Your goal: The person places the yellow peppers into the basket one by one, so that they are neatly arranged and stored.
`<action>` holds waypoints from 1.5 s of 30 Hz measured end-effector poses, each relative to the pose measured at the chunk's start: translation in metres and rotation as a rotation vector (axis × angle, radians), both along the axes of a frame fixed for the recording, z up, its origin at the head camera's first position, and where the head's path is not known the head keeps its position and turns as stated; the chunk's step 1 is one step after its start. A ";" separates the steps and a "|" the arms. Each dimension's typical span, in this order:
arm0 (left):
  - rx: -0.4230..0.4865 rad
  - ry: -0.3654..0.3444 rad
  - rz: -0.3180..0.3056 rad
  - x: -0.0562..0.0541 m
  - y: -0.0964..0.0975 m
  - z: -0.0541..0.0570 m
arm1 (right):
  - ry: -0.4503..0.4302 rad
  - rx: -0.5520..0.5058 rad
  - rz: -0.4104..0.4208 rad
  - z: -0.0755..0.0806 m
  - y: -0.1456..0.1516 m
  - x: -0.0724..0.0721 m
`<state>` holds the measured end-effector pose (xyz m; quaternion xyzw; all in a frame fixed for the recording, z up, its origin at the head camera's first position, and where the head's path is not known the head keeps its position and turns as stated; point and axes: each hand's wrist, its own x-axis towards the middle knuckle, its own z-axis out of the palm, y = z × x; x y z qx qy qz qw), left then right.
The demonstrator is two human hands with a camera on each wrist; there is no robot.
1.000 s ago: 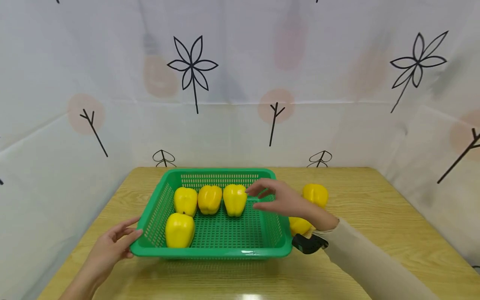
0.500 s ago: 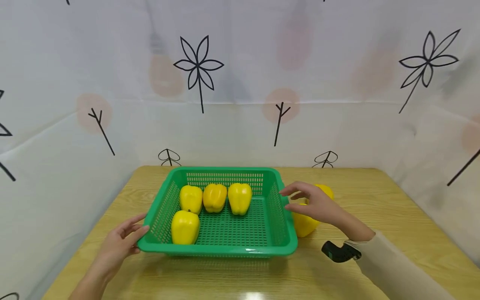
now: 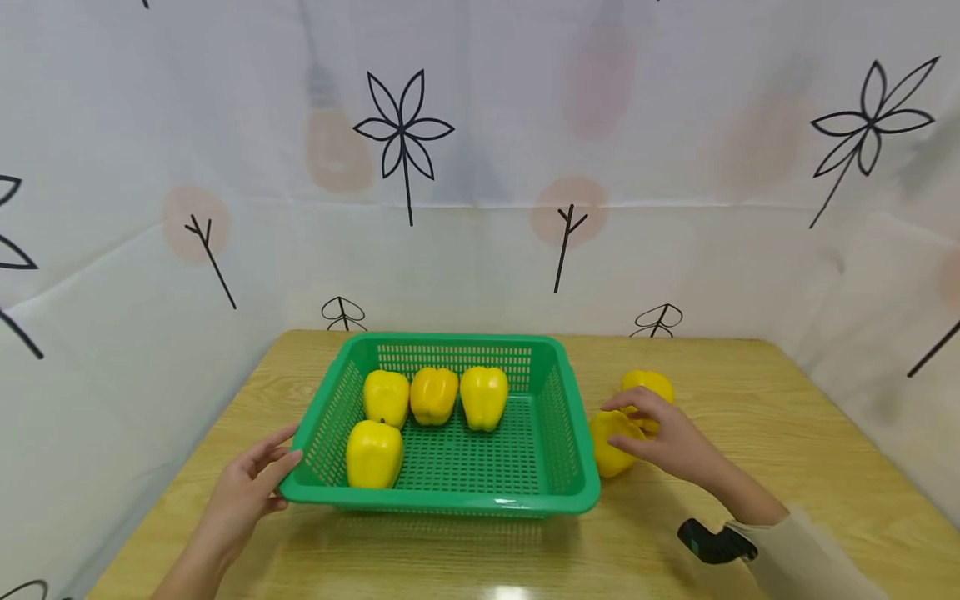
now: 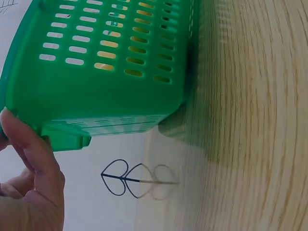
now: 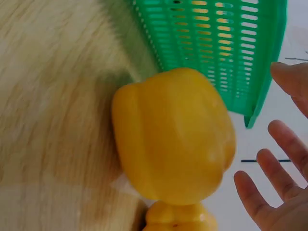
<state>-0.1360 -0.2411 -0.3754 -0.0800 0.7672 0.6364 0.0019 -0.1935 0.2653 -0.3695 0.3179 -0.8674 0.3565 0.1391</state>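
Note:
My left hand [image 3: 247,483] grips the rim at the near left corner of a green plastic basket [image 3: 465,500], thumb on top. Inside the basket, several yellow bell peppers [image 3: 483,398] stand along its back and left side. To the right of the basket, my right hand [image 3: 678,442] hovers over a yellow bell pepper [image 3: 609,454] with its fingers spread. In the right wrist view, this same pepper [image 5: 173,137] shows a gap between it and the fingertips [image 5: 248,185]. A further yellow pepper [image 3: 648,383] lies just behind it, partly hidden by the hand.
The basket stands on a wood-grain table [image 3: 765,417]. Behind and at both sides hangs a white cloth [image 3: 480,267] printed with plant outlines. A black strap device [image 3: 716,542] is on my right wrist.
My right hand has moved right, from over the basket to above the near loose pepper. My left hand stays on the basket rim. The head view has shifted slightly.

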 end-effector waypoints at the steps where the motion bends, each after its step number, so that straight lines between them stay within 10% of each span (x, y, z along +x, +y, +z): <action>1: 0.011 0.000 0.005 0.000 0.001 0.000 | 0.008 0.005 -0.008 -0.002 0.001 0.001; 28: 0.097 -0.046 0.048 0.000 0.008 0.000 | -0.191 0.097 -0.074 -0.038 0.008 -0.001; 45: 0.234 0.008 0.074 0.001 0.009 -0.006 | -0.210 0.138 -0.060 -0.032 0.009 -0.007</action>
